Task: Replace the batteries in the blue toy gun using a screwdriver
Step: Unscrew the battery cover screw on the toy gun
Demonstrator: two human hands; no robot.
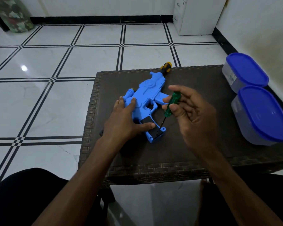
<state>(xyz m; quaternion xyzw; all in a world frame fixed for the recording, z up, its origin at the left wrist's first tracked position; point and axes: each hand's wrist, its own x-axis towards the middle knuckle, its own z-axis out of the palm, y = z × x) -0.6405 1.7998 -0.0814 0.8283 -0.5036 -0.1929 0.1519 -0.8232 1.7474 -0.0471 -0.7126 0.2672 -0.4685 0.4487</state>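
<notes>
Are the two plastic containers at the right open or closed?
Closed. Both plastic containers carry a blue lid seated flat over the rim.

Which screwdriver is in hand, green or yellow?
The green screwdriver: the right hand pinches its handle, tip down at the gun's grip. The yellow-and-black one lies untouched at the table's far edge, behind the gun.

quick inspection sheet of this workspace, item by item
surface: dark woven table, toy gun lying flat on it.
job's things: blue toy gun; green screwdriver, tip at the black battery cover.
clutter: yellow-and-black screwdriver at the far edge; two blue-lidded containers.
grippers: left hand presses the gun; right hand pinches the green screwdriver.
cables: nothing seen.
surroundings: white tiled floor, white wall.
</notes>
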